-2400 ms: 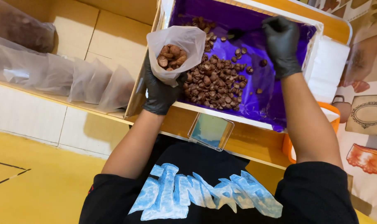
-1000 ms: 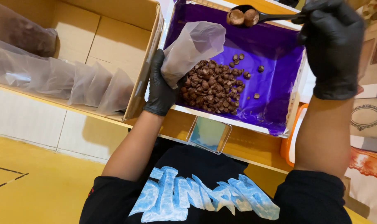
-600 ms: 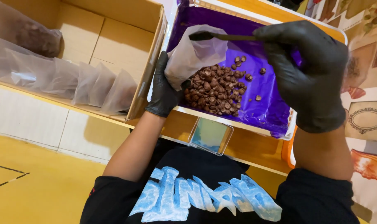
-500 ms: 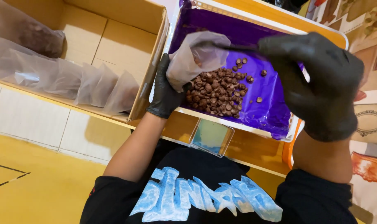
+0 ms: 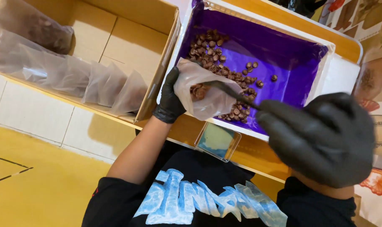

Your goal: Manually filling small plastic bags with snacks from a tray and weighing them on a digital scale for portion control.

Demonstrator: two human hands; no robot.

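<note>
Clear bag held over purple-lined white box

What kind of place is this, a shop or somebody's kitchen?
Probably a small food-packing station, maybe a sweet shop's back counter. A purple-lined tray holds loose brown round pieces, the gloved left hand holds a clear bag being filled, and a cardboard box holds more bags.

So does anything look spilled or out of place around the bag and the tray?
Nothing stands out. The brown pieces all lie inside the purple-lined tray; the left hand holds the bag, and the right hand has the spoon inside it.
</note>
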